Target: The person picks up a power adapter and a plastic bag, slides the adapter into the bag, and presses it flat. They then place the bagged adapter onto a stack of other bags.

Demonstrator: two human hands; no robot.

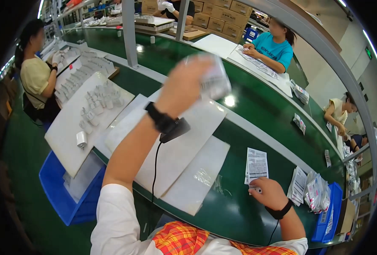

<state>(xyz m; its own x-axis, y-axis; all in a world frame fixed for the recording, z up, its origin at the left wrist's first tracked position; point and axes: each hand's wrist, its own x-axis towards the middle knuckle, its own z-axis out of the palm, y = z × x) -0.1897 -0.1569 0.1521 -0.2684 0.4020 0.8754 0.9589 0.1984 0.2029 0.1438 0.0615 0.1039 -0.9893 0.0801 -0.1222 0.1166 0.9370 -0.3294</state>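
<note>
My left hand point(184, 83) is raised over the green belt and grips a small clear plastic bag with something white in it point(214, 78); the bag is blurred. A black wrist strap with a cord point(167, 123) sits on that arm. My right hand point(267, 193) rests low on the belt, its fingers pressing the bottom edge of a white printed leaflet point(256, 165). White foam sheets point(175, 153) lie between my arms. A stack of leaflets point(298, 185) and packed clear bags point(318, 193) sit just right of my right hand.
A white board with several small white parts point(97, 108) lies at left, above a blue bin point(63, 195). Another blue bin point(330, 212) stands at right. Other people work along the green conveyor point(260, 108): one at left, others across and far right. Metal posts point(129, 34) rise behind.
</note>
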